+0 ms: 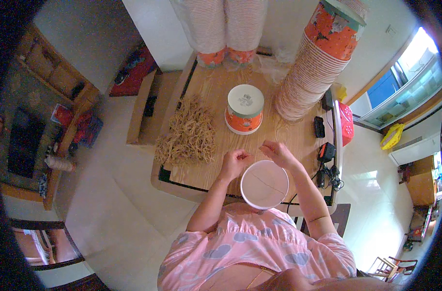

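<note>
A white paper bucket [264,191] stands at the table's near edge against my body, its open mouth toward me. A thin strand of twine [267,184] runs slantwise across that mouth. My left hand [235,162] is just beyond the bucket's upper left rim, fingers pinched together. Over the far rim, my right hand [277,154] is closed in a pinch as well. What either pinch holds is too fine to make out. Farther back, an orange and white paper bucket [245,118] sits upside down. A loose heap of tan twine [187,136] lies to my left.
A tall leaning stack of nested paper buckets [310,77] rises at back right; plastic-wrapped stacks [204,29] stand at the back. Black adapters and cables [327,165] lie along the right edge. A cardboard box [150,106] adjoins the table's left side. A red basket [346,123] is beyond the right edge.
</note>
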A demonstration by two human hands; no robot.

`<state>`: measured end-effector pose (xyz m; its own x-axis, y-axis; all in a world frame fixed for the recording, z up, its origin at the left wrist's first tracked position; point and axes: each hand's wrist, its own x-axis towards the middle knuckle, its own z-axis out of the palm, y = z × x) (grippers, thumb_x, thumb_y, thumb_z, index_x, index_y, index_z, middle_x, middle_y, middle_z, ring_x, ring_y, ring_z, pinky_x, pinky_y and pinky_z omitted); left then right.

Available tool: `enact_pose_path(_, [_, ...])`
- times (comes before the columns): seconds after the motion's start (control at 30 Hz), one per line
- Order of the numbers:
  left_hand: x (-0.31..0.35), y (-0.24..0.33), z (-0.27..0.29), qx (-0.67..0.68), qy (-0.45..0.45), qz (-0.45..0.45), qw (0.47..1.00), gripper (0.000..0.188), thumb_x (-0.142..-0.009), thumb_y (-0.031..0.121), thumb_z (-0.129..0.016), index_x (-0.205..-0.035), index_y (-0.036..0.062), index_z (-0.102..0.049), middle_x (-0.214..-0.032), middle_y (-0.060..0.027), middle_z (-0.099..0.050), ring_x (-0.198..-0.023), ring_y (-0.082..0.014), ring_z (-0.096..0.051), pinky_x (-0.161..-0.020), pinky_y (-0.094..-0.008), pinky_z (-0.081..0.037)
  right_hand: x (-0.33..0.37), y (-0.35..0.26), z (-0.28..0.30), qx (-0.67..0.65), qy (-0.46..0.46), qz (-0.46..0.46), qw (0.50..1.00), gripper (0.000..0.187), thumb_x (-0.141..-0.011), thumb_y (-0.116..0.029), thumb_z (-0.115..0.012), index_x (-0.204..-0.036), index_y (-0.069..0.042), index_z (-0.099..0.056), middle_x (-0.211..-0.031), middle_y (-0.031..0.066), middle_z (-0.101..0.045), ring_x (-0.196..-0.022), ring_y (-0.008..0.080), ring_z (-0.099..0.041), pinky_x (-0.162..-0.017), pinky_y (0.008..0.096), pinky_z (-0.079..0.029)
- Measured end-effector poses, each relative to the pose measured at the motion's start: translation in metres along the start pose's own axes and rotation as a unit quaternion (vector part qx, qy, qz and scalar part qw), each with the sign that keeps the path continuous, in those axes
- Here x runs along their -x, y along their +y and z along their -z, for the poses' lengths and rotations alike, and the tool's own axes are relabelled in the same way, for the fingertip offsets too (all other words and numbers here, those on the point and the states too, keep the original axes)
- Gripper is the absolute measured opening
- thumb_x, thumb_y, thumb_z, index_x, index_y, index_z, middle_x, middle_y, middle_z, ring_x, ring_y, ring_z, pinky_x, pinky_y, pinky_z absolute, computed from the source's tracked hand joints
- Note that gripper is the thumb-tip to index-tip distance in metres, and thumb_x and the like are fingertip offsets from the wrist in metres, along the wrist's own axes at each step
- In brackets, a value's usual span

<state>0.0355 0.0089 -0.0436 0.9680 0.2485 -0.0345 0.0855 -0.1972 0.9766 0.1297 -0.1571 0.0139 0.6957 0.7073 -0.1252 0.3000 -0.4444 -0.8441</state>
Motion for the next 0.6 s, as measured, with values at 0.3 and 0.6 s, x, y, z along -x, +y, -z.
enact_pose_path(0.3, [0.004, -0.005, -0.002, -0.015, 0.034, -0.013, 0.999, 0.015, -0.072, 0.014, -0.066, -0.079, 0.0018, -0.062, -0.067, -0.0056, -0.062, -0.060, -0.0105, -0.055, -0.056, -0.0256, -0.045, -0.004, 0.029, -0.017, -0.070, 0.008, 0.051, 0.996, 0.012, -0.085, -0.013, -0.052, -0.084, -0.002, -0.051, -0.070, 0.0038, -0.047, -0.068, 0.0130, -0.047, -0.058, 0.0269, -0.039])
enact_pose_path(0.6, [0.067, 0.019, -0.036, 0.394, -0.043, 0.184, 0.900, 0.012, -0.078, 0.011, -0.059, -0.088, 0.0072, -0.053, -0.085, -0.0005, -0.057, -0.077, -0.0121, -0.053, -0.073, -0.0243, -0.043, 0.007, 0.025, -0.046, 0.120, 0.085, 0.103, 0.984, 0.012, -0.081, -0.013, -0.054, -0.081, -0.002, -0.048, -0.076, 0.0141, -0.052, -0.075, 0.0332, -0.052, -0.063, 0.0392, -0.043])
